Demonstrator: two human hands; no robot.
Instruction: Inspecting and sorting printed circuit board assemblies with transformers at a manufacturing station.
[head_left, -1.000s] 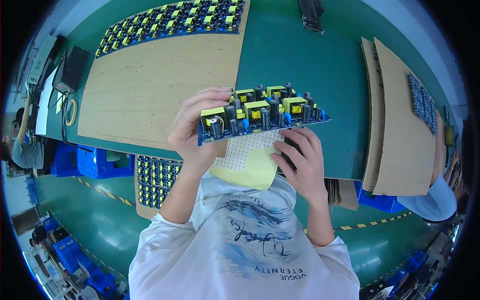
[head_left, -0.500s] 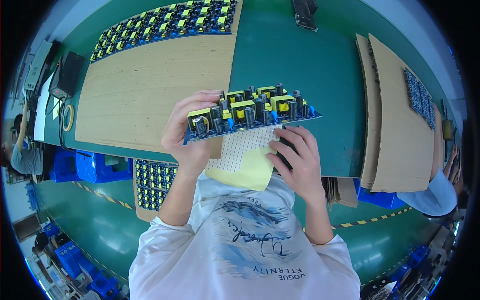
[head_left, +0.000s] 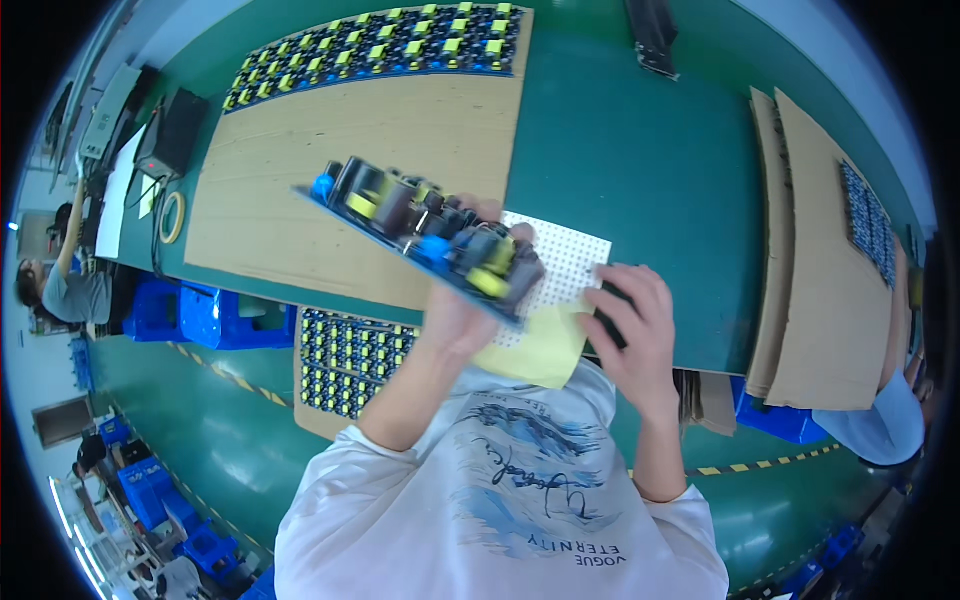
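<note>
My left hand [head_left: 450, 310] holds a blue circuit board [head_left: 420, 235] with yellow and black parts, tilted so its far end points up-left over the cardboard sheet [head_left: 350, 170]. My right hand [head_left: 630, 330] rests at the green table's near edge, fingers curled around a small black object [head_left: 608, 305]. Between the hands lie a white perforated sheet [head_left: 560, 265] and a pale yellow pad [head_left: 535, 350].
Rows of finished boards [head_left: 390, 40] line the far end of the cardboard. Another tray of boards [head_left: 350, 360] sits below the table edge by blue bins [head_left: 215, 315]. Stacked cardboard sheets [head_left: 830, 260] lie at right. Other people work at the left [head_left: 60, 285] and right [head_left: 870, 420].
The board was held by both hands level in front of me; now only my left hand holds it, swung left and tilted. My right hand has dropped to the table edge.
</note>
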